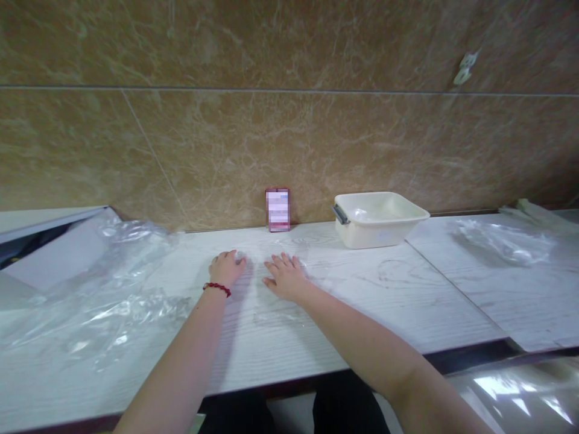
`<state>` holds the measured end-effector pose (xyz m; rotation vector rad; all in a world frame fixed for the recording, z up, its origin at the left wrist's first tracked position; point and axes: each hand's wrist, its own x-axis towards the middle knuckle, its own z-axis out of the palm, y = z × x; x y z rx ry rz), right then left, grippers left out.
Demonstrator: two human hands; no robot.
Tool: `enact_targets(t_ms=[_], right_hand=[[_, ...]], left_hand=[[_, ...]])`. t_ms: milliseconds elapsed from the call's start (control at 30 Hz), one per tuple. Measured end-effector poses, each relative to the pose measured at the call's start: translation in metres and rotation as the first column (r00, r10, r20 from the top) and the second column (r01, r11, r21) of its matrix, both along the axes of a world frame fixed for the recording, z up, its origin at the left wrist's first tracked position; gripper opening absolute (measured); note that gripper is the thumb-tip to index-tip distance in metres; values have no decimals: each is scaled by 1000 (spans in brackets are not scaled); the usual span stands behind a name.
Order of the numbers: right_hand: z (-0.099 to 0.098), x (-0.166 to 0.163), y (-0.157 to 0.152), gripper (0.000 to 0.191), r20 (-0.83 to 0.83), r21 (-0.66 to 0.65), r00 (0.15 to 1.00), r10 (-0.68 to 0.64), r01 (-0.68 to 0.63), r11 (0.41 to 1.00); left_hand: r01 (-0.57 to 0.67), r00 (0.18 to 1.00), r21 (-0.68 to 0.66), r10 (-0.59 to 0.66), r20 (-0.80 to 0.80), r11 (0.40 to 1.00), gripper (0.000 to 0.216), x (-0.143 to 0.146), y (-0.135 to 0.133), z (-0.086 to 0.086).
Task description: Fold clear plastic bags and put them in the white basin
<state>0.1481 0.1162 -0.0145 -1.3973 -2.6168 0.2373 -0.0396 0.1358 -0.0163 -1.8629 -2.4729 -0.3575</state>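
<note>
My left hand rests on the white tabletop with its fingers curled under; a red bead bracelet is on the wrist. What the curled fingers hold is too faint to name. My right hand lies flat just to the right, fingers stretched forward and slightly spread. It presses on a thin, barely visible clear plastic film lying flat on the table. The two hands are a few centimetres apart.
A cream plastic basin with a grey handle stands at the back right against the brown marble wall. A small pink card leans on the wall. Crumpled clear plastic covers the left; another piece lies far right.
</note>
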Motion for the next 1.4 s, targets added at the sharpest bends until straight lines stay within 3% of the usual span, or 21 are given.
enact_targets(t_ms=[333,533,733,800,967,1100,1400], right_hand=[[1,0,-17,73,31,-85,996,82,-79,993],[-2,1,-16,72,38,-85,995,93,-90,992],[0,1,-19,67,20,-101,996,89,-86,991],[0,1,-18,63,-14,-72,997,79,-79,994],[1,5,-4,48,-174,48,985,18,-10,999],[-2,10,8,35,-253,79,967,38,-19,997],[-2,12,14,41,-453,52,892,1,26,998]], left_hand=[[51,998,57,-53,36,997,38,3,4,-8],[162,981,96,-171,91,982,22,4,10,-8],[200,931,189,-246,271,962,19,10,6,-4],[188,898,220,-258,358,957,25,12,3,-2],[89,738,231,-219,638,969,66,16,-3,2],[93,684,214,-218,697,972,83,17,-9,2],[300,682,220,-370,630,928,70,24,-7,-7]])
